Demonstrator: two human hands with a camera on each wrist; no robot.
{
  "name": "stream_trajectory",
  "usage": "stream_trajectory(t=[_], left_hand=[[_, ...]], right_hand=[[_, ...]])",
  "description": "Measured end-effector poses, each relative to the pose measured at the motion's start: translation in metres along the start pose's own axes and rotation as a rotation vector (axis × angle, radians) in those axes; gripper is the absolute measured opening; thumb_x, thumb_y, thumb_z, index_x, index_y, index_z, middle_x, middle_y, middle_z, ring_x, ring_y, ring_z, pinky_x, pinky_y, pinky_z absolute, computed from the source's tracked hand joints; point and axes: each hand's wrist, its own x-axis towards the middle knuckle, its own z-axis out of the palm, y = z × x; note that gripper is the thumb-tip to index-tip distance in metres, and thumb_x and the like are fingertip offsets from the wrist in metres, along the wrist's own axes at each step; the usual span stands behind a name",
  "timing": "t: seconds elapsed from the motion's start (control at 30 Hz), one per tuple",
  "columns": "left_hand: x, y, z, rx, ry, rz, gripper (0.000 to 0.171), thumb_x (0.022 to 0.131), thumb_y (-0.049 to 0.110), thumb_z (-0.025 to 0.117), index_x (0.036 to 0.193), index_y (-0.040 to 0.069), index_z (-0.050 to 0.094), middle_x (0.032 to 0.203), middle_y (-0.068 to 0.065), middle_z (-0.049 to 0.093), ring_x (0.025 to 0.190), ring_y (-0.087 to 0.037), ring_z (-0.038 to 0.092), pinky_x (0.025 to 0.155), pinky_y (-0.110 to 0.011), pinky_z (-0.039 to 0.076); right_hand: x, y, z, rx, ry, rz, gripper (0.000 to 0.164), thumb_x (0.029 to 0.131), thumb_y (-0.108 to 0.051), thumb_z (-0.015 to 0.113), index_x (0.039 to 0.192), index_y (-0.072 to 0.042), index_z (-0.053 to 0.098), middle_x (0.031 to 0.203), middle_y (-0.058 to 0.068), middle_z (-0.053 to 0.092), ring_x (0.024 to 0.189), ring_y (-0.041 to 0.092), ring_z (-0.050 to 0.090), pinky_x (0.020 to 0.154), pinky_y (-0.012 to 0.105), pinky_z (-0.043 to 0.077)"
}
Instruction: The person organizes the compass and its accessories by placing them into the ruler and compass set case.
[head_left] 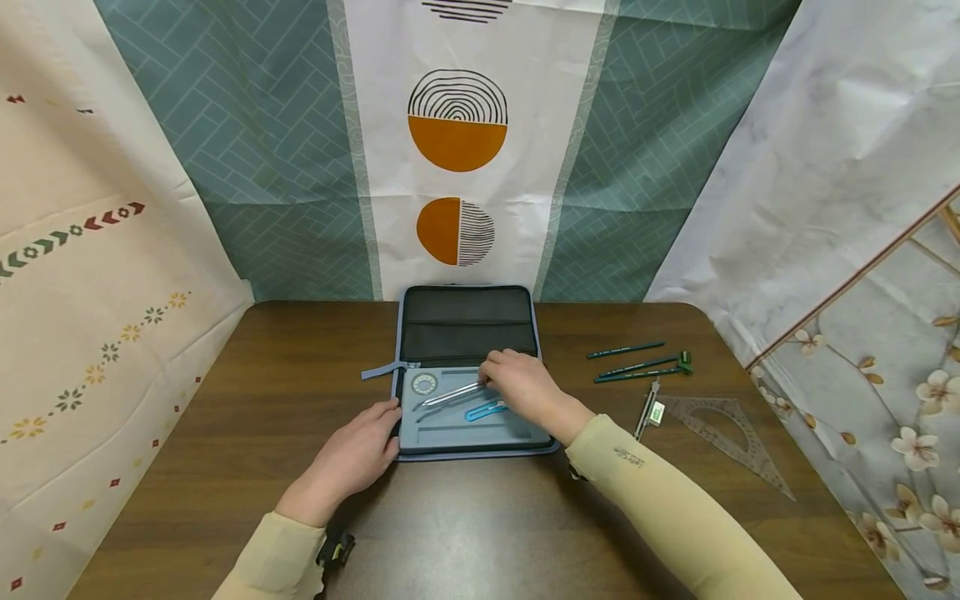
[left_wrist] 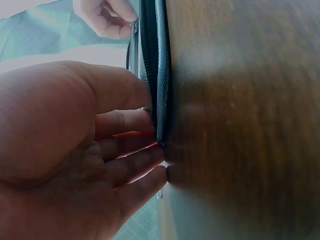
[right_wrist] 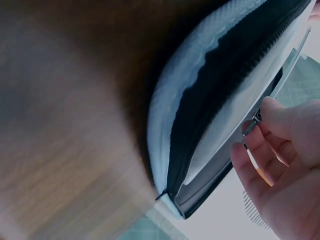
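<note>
An unzipped blue-grey zip case [head_left: 450,455] lies with its dark lid raised. My right hand [head_left: 525,385] pinches one end of a slim silver drawing compass [head_left: 453,394] between thumb and fingertips, slanted over the grey insert. The knurled end of this compass [right_wrist: 251,124] shows at the fingertips in the right wrist view. My left hand [head_left: 358,450] touches the case's left edge, fingers fairly straight, with fingertips at the rim and the table. In the insert sit a round pale-green tape roll [head_left: 423,383] and a blue utility knife [head_left: 486,410], partly hidden by the right hand.
On the right of the brown table [head_left: 480,533] lie three dark-green pencils [head_left: 637,363], a green sharpener [head_left: 685,361], another metal drawing instrument [head_left: 647,410], a white-and-green eraser [head_left: 657,413] and a clear set square [head_left: 738,442]. Patterned cloths [head_left: 270,167] hang around the table.
</note>
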Motion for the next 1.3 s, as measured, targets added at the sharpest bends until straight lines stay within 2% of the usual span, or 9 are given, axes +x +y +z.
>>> stream_trajectory(t=[0.47,1.3], left_hand=[[0.0004,-0.0004,0.0009,-0.003,-0.004,-0.009,0.044,0.104,0.008,0.071,0.143,-0.012,0.064,0.157,-0.027,0.057,0.145,-0.044,0.057,0.117,-0.057,0.049],[0.0005,-0.0010,0.0015,0.011,0.005,0.002,0.044,0.104,0.008,0.072,0.142,-0.012,0.065,0.156,-0.028,0.058,0.143,-0.044,0.058,0.116,-0.058,0.050]], right_hand=[[0.0070,-0.0050,0.0066,0.002,0.011,-0.030,0.010,0.101,-0.012,0.082,0.109,-0.016,0.080,0.107,-0.001,0.073,0.096,0.021,0.069,0.083,0.038,0.063],[0.0105,-0.0066,0.0040,0.052,-0.015,0.011,0.011,0.098,-0.013,0.085,0.108,-0.018,0.083,0.103,-0.001,0.072,0.094,0.019,0.068,0.082,0.037,0.062]])
